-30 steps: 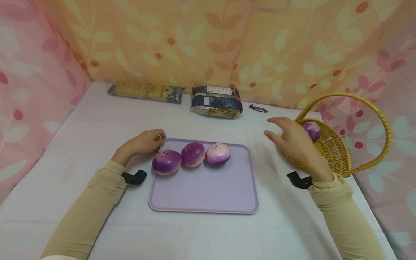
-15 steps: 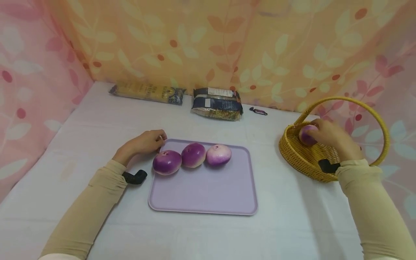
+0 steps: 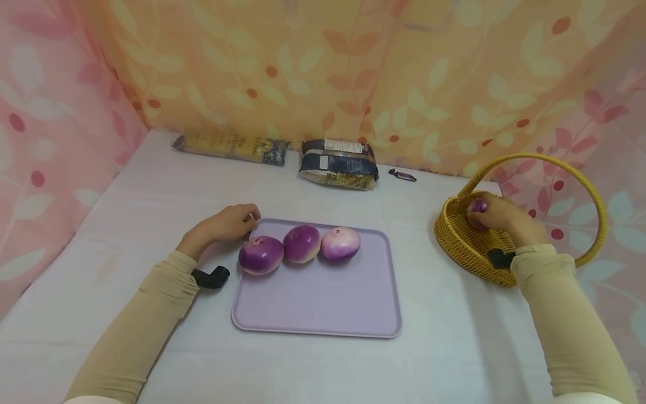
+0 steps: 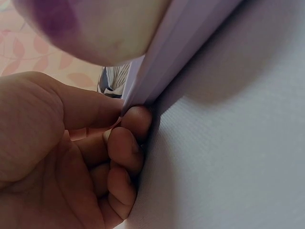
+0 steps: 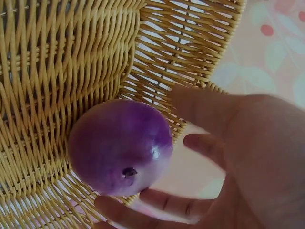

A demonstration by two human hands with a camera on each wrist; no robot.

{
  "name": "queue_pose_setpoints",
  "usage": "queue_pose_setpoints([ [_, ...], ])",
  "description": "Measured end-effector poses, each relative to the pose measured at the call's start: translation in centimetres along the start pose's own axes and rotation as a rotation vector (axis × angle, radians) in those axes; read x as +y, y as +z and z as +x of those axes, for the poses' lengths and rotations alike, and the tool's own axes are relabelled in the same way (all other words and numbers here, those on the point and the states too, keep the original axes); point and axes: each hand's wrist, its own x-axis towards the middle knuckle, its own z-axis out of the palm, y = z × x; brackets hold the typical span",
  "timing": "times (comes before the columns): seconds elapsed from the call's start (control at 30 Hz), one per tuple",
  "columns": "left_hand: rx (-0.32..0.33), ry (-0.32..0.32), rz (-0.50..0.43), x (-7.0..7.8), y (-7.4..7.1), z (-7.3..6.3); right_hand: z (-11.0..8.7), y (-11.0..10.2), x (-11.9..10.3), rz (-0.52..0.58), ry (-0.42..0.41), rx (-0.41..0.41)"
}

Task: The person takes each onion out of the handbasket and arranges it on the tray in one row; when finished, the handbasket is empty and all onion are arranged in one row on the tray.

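Note:
A lavender tray [image 3: 318, 303] lies on the table, with three purple-and-white turnips [image 3: 261, 255] in a row along its far edge. My left hand [image 3: 224, 224] pinches the tray's far left corner; in the left wrist view the thumb is above the rim [image 4: 143, 78] and the index finger below. Over at the right, my right hand [image 3: 502, 216] reaches into a yellow wicker basket [image 3: 449, 241] around another turnip [image 5: 119, 148]. Its fingers are spread about that turnip in the right wrist view, the blurred thumb apart from it and fingertips near its lower edge.
A yellow packet [image 3: 229, 147] and a dark packet with a see-through window [image 3: 339, 164] lie along the back of the table. A small wrapped candy [image 3: 402, 175] is right of them. The basket's tall handle [image 3: 585, 179] arches up. Patterned curtains [image 3: 303, 67] surround the table.
My right hand has moved right from above the basket's near side to the turnip inside it. My left hand stays at the tray corner, and the three turnips on the tray keep their places.

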Motion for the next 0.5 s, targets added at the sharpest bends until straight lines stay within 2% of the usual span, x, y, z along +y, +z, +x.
queue_pose_setpoints([
  [0.17, 0.000, 0.003, 0.004, 0.03, 0.03, 0.01, -0.24, -0.04, 0.05, 0.022, 0.038, -0.011],
  [0.37, -0.001, 0.003, 0.007, 0.15, 0.01, 0.01, -0.13, 0.34, 0.29, 0.017, -0.014, 0.039],
  [0.5, 0.003, 0.000, 0.008, 0.14, -0.02, -0.01, -0.39, 0.12, 0.45, 0.017, 0.023, 0.010],
])
